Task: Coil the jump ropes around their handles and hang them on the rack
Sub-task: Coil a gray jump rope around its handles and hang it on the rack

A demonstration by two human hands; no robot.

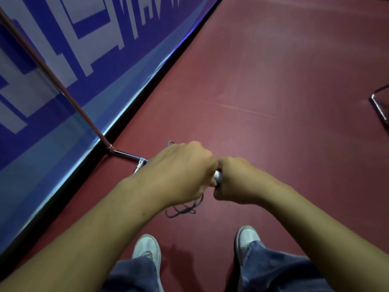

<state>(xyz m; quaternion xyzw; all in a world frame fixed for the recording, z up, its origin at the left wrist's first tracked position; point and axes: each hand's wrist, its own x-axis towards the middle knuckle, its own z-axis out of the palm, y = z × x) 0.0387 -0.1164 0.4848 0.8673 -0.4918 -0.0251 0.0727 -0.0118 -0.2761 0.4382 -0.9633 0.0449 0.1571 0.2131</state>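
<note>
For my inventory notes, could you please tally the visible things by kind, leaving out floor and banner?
Hands: 2, left hand and right hand
Shoes: 2, left shoe and right shoe
Jump ropes: 1, the jump rope in both hands
Metal frames: 2, the rack and a frame at right edge
Total: 7

floor: dark red | wall banner: blue, white lettering

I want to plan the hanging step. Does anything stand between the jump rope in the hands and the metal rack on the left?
Nothing visible does. The right hand grips the handle, the left hand the rope, near the rack pole, whose top is out of frame.
</note>
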